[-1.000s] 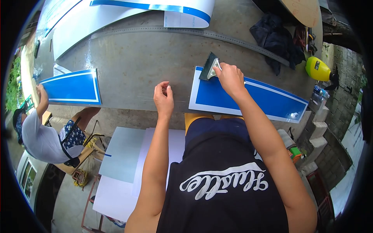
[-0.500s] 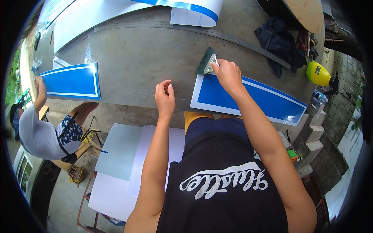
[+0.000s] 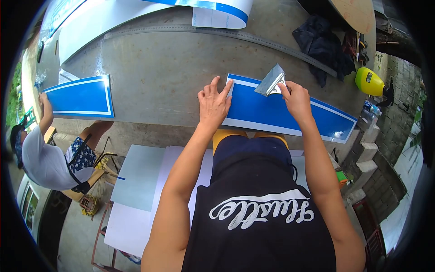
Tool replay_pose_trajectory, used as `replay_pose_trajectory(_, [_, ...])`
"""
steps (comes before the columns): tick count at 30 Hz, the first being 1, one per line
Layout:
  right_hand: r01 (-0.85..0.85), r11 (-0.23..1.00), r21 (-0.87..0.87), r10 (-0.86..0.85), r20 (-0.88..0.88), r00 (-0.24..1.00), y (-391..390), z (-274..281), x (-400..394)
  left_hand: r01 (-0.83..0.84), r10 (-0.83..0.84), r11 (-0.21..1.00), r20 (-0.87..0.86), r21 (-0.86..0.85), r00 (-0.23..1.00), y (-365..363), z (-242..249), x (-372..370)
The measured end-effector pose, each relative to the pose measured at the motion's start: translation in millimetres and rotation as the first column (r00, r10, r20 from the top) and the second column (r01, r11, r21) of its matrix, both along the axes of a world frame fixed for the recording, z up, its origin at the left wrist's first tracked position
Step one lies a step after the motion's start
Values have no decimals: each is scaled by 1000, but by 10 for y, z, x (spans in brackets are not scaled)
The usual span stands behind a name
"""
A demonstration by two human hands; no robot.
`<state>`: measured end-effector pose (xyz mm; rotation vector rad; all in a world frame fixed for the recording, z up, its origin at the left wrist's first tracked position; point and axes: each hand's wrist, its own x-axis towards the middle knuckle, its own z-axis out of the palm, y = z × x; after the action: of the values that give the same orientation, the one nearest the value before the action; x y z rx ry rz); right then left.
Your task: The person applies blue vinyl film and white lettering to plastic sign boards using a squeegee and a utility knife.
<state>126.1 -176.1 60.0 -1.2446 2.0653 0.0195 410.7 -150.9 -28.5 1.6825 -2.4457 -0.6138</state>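
My right hand point(image 3: 298, 102) is wrapped round the metal handle of a squeegee point(image 3: 272, 81). The wide grey blade lies over the upper edge of a blue sign panel point(image 3: 258, 107) with a white border, which tapers to the right along the table's near edge. My left hand point(image 3: 215, 102) has its fingers spread at the panel's left end, the index fingertip right at the top left corner. A second blue panel point(image 3: 79, 96) with the same white border lies further left, where another person's hand point(image 3: 45, 102) is at its outer end.
A long metal ruler point(image 3: 190, 30) curves across the table point(image 3: 158, 68). Behind it are white and blue sheets point(image 3: 104, 22). Dark cloth point(image 3: 319, 43) and a yellow spray bottle point(image 3: 369, 81) are at the right. The other person point(image 3: 50, 156) stands at left.
My right hand has moved the squeegee right, from the panel's top left corner to over its upper edge. My left hand has come up and right onto the panel's left end, fingers now spread.
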Motion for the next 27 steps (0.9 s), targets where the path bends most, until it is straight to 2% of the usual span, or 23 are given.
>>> replay_pose_trajectory(8, [26, 999, 24, -27, 39, 999, -12, -20, 95, -16, 16, 1000, 43, 19, 999, -21, 10, -50])
replay_pose_trajectory(24, [-152, 987, 54, 155, -51, 987, -187, -230, 351, -75, 73, 996, 34, 38, 997, -43, 33, -76])
replay_pose_trajectory(27, [-170, 984, 48, 173, -49, 984, -270, -263, 447, -176, 201, 974, -189, 141, 961, -80, 17, 12])
